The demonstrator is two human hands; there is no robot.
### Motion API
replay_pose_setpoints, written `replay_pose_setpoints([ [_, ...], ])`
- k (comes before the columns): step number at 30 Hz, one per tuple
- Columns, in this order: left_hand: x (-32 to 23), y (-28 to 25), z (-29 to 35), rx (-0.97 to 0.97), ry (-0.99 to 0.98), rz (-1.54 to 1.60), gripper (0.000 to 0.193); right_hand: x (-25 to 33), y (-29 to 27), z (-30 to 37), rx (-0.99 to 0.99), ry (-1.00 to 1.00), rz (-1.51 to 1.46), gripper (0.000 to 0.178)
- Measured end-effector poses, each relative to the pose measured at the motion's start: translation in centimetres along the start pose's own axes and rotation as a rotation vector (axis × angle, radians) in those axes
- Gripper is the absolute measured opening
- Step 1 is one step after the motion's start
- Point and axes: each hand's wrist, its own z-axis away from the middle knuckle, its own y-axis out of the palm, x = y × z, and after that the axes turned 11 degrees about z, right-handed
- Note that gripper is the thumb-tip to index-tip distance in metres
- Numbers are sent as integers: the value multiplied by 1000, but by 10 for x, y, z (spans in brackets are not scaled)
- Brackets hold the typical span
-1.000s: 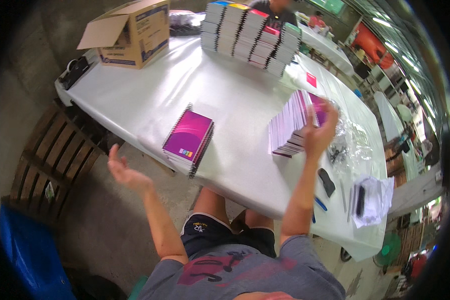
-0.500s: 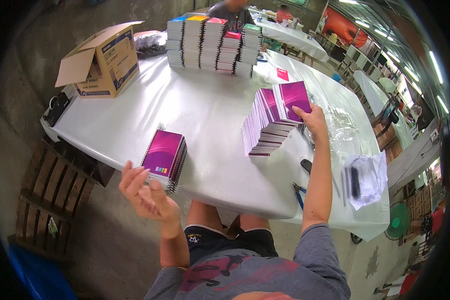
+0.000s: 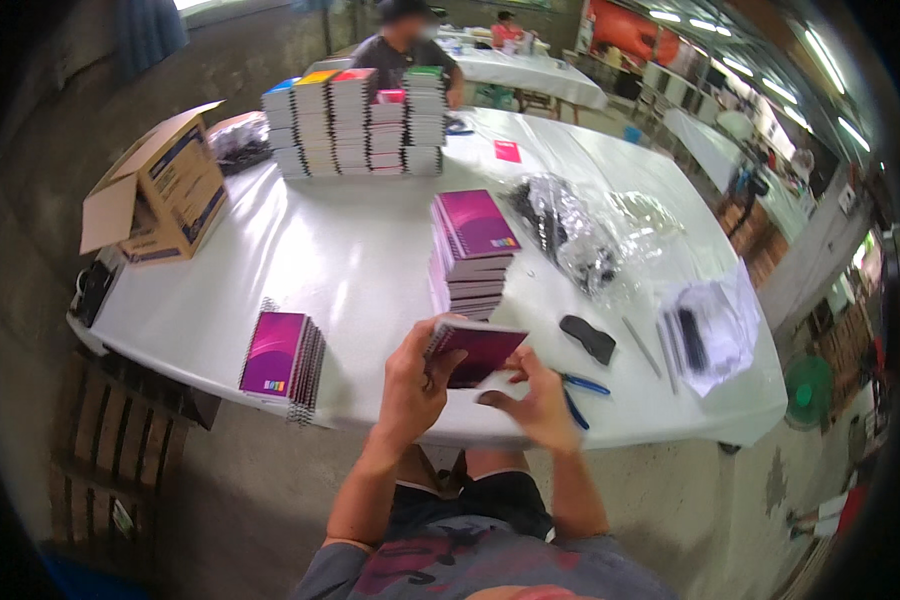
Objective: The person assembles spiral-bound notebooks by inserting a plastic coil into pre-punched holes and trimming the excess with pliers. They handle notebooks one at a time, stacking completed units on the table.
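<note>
My left hand point(image 3: 417, 385) grips a purple-covered notebook point(image 3: 482, 358) by its left side, holding it tilted above the table's near edge. Close to the notebook's right edge is my right hand point(image 3: 540, 400), thumb and fingers apart; whether a fingertip touches the notebook is unclear. Just beyond stands a tall stack of purple notebooks point(image 3: 478, 225). To the left, a smaller pile of purple notebooks point(image 3: 275, 355) with wire coils along its side lies near the edge. Blue-handled pliers point(image 3: 576, 395) rest beside my right hand.
A black flat object point(image 3: 588, 340) and wire coils point(image 3: 688, 340) on white wrapping lie at right. Clear plastic bags point(image 3: 580, 235) are behind them. Coloured notebook stacks point(image 3: 350, 120) line the far side, before a seated person point(image 3: 405, 50). An open cardboard box point(image 3: 170, 190) stands far left.
My right hand has come back from the tall stack. A notebook is now in my left hand, which has moved right from beside the small pile. The view has shifted.
</note>
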Motion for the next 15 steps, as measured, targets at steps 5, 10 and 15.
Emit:
replay_pose_setpoints([
  [5,21,-3,2,387,190,-834,43,-148,-105,-11,-380,273,491,40],
  [10,69,-1,21,542,111,-1000,48,-240,-150,-11,-243,574,802,39],
  [15,64,8,38,380,161,-1032,53,-269,-134,-3,-179,333,946,36],
])
